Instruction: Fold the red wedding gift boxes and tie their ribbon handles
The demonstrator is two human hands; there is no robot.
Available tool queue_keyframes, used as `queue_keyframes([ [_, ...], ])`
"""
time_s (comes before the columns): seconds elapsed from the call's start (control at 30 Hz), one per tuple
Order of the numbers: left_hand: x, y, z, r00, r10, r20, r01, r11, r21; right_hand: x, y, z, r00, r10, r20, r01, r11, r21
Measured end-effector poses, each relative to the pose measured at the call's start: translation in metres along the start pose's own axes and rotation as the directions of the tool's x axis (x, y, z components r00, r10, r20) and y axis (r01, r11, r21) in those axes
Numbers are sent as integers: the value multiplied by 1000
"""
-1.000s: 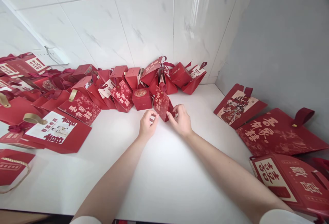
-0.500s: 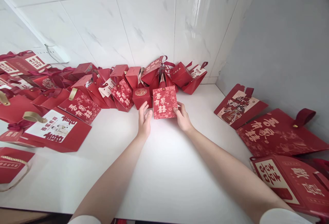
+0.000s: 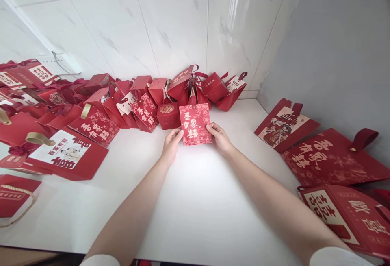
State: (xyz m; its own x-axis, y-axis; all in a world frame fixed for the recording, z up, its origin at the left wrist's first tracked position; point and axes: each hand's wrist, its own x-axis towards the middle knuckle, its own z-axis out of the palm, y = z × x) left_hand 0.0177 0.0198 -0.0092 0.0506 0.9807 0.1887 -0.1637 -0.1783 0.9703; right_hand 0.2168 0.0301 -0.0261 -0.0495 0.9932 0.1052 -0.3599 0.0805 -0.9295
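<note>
A small red gift box [image 3: 195, 124] with pale flowers and gold characters faces me in the middle of the view. My left hand [image 3: 172, 144] pinches its left edge, thumb in front and fingers behind. On the opposite edge, my right hand [image 3: 219, 137] grips it the same way. The box's back and the fingertips behind it are hidden. Just behind and to the left sits a small red cube box [image 3: 168, 115] with a gold round emblem. A dark red ribbon loop shows above the held box, but I cannot tell which box it belongs to.
A row of red gift boxes [image 3: 142, 85] lines the tiled wall, piling up toward the left. Nearer on the left lies a larger red box [image 3: 71, 154] with a white picture panel. Flat red boxes [image 3: 332, 158] lean along the grey wall at right. The white table [image 3: 195, 217] runs beneath everything.
My left hand has closed onto the left edge of the gift box, where before it was open beside it. The box has tilted more toward me and come slightly nearer.
</note>
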Motion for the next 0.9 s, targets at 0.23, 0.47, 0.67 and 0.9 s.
queue_keyframes([
  [0.23, 1, 2, -3, 998, -60, 32, 62, 996, -61, -1, 0, -1, 1000, 2, 12, -3, 998, 61],
  [0.47, 3, 6, -6, 998, -56, 36, 54, 997, 58, -2, -1, 0, 1000, -10, 14, 9, 999, 53],
  [0.67, 6, 15, -26, 917, -220, 331, 125, 950, 285, -2, -2, 0, 1000, 9, 17, -10, 996, 92],
  [0.9, 5, 16, -25, 907, -168, 386, 51, 953, 297, -1, -1, 0, 1000, -7, 26, 5, 997, 76],
])
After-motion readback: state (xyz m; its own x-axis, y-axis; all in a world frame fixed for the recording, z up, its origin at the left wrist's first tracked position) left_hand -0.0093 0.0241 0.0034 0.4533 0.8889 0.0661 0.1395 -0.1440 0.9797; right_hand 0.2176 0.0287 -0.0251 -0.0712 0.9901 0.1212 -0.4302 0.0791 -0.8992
